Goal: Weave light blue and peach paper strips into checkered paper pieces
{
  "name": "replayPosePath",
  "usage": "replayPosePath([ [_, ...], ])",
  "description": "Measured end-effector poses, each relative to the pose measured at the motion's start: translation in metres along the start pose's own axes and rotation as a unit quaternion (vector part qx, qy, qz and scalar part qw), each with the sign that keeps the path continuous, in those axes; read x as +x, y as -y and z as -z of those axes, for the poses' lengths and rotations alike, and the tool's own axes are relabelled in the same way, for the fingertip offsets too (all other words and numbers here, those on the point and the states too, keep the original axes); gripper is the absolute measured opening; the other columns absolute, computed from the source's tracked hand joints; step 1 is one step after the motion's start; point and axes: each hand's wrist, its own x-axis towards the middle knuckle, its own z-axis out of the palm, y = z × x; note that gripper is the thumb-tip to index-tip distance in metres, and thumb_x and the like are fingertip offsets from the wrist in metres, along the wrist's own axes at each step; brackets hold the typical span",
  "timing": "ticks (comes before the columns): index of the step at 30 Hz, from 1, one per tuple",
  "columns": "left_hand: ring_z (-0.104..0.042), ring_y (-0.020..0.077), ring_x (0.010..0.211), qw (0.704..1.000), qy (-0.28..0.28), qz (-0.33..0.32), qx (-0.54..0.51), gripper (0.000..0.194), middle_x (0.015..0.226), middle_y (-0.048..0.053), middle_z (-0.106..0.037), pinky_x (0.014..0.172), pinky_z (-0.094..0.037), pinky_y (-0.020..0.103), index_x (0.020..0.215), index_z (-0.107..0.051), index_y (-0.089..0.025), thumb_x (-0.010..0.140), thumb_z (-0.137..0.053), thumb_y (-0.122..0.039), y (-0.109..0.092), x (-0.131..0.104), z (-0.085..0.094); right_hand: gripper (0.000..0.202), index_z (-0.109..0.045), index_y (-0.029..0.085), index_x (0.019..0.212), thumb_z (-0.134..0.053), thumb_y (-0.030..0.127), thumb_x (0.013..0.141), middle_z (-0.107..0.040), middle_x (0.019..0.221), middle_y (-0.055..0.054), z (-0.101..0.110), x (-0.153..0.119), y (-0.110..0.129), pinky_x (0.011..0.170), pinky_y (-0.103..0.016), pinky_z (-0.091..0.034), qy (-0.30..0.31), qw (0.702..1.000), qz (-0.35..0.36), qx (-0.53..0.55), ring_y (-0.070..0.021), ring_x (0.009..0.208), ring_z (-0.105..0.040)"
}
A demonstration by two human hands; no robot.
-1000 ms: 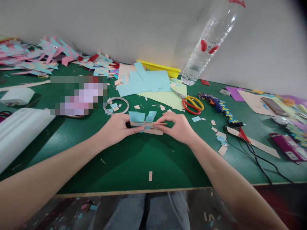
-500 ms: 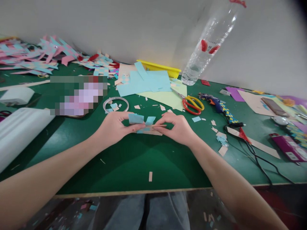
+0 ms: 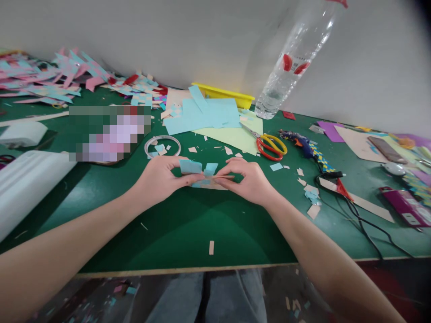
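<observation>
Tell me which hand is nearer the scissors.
Right: the right hand is just short of the scissors, to their left; the left hand is farther left, near the white ring.

This looks like a paper-craft workspace: a green surface (image 3: 175,237) with heaped pink and blue paper strips (image 3: 72,72) at the upper left, blue sheets (image 3: 215,112) at upper centre, scissors (image 3: 269,144) right of centre, and small paper scraps (image 3: 116,294) on the floor at the lower left.

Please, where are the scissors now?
In the head view, the scissors lie right of centre on the green table, beyond the right hand, with their tip at the light green paper.
</observation>
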Motion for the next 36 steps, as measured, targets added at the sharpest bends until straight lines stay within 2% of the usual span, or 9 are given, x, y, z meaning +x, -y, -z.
replayPosePath([
  [8, -0.064, 0.0141, 0.062, 1.000, 0.006, -0.013, -0.004, 0.019, 0.073, -0.003, -0.074, 0.058, -0.045, 0.023, 0.078, -0.077, -0.026, 0.079, -0.072, -0.045, 0.000, 0.000, -0.002, 0.010, -0.071, 0.021, 0.089, -0.070, 0.031, 0.086, -0.074, 0.084, -0.002, -0.003, 0.001, 0.006, 0.080, -0.032, -0.050, 0.003, 1.000, 0.016, -0.009, -0.0165, 0.081, -0.065],
  [10, -0.065, 0.0145, 0.063, 1.000, 0.006, -0.020, -0.004, 0.021, 0.075, -0.003, -0.074, 0.058, -0.046, 0.024, 0.078, -0.077, -0.026, 0.079, -0.072, -0.046, -0.001, 0.000, -0.003, 0.009, -0.070, 0.020, 0.085, -0.069, 0.029, 0.086, -0.072, 0.079, -0.001, -0.006, 0.001, 0.006, 0.078, -0.031, -0.050, 0.004, 0.999, 0.032, -0.018, -0.0156, 0.077, -0.064],
  [14, -0.065, 0.0151, 0.067, 1.000, 0.011, -0.018, -0.009, 0.019, 0.076, -0.002, -0.075, 0.060, -0.047, 0.023, 0.078, -0.078, -0.026, 0.079, -0.072, -0.044, -0.002, 0.001, -0.004, 0.014, -0.068, 0.020, 0.078, -0.066, 0.028, 0.090, -0.066, 0.063, 0.003, -0.011, 0.001, 0.004, 0.089, -0.034, -0.050, 0.007, 0.999, 0.037, -0.019, -0.0115, 0.061, -0.057],
  [19, -0.063, 0.0121, 0.058, 1.000, 0.004, -0.012, -0.022, 0.018, 0.067, -0.004, -0.072, 0.056, -0.046, 0.022, 0.074, -0.077, -0.026, 0.078, -0.073, -0.043, -0.002, 0.000, -0.004, 0.010, -0.070, 0.022, 0.081, -0.068, 0.027, 0.089, -0.071, 0.069, 0.004, -0.008, 0.000, 0.004, 0.098, -0.038, -0.047, 0.007, 1.000, 0.031, 0.002, -0.0104, 0.059, -0.058],
  [25, -0.064, 0.0126, 0.060, 1.000, 0.011, -0.022, -0.011, 0.018, 0.071, -0.004, -0.073, 0.057, -0.047, 0.022, 0.076, -0.077, -0.026, 0.079, -0.073, -0.044, 0.000, 0.000, -0.004, 0.009, -0.072, 0.022, 0.083, -0.068, 0.026, 0.089, -0.073, 0.072, 0.004, -0.006, 0.000, 0.005, 0.101, -0.039, -0.046, 0.019, 0.999, 0.035, -0.007, -0.0107, 0.059, -0.060],
  [28, -0.064, 0.0138, 0.063, 0.999, 0.007, -0.025, -0.023, 0.021, 0.072, -0.003, -0.072, 0.057, -0.047, 0.023, 0.074, -0.075, -0.025, 0.078, -0.075, -0.045, 0.002, 0.000, -0.005, 0.009, -0.072, 0.022, 0.081, -0.069, 0.027, 0.088, -0.071, 0.069, 0.003, -0.007, 0.000, 0.005, 0.095, -0.037, -0.048, 0.022, 0.999, 0.031, -0.018, -0.0117, 0.062, -0.060],
  [30, -0.064, 0.0149, 0.065, 0.998, 0.002, -0.028, -0.048, 0.023, 0.074, -0.002, -0.070, 0.060, -0.049, 0.025, 0.081, -0.073, -0.023, 0.080, -0.072, -0.046, 0.003, 0.000, -0.005, 0.011, -0.072, 0.022, 0.079, -0.069, 0.029, 0.087, -0.072, 0.071, 0.001, -0.006, 0.001, 0.005, 0.083, -0.033, -0.050, 0.010, 1.000, 0.003, -0.027, -0.0140, 0.068, -0.062],
  [33, -0.067, 0.0176, 0.084, 0.993, -0.049, -0.029, -0.103, 0.027, 0.094, 0.002, -0.071, 0.072, -0.053, 0.026, 0.102, -0.069, -0.024, 0.092, -0.059, -0.047, 0.006, 0.000, -0.005, 0.017, -0.072, 0.020, 0.078, -0.067, 0.033, 0.087, -0.074, 0.080, -0.002, -0.001, 0.002, 0.006, 0.066, -0.028, -0.048, -0.018, 0.995, -0.098, -0.008, -0.0158, 0.073, -0.064],
  [36, -0.064, 0.0194, 0.102, 0.982, -0.116, -0.016, -0.146, 0.027, 0.110, 0.005, -0.068, 0.084, -0.053, 0.029, 0.109, -0.066, -0.022, 0.097, -0.051, -0.042, 0.010, 0.002, -0.005, 0.024, -0.072, 0.019, 0.077, -0.066, 0.040, 0.087, -0.074, 0.085, -0.003, 0.006, 0.003, 0.006, 0.063, -0.028, -0.048, -0.045, 0.982, -0.178, 0.036, -0.0159, 0.072, -0.064],
])
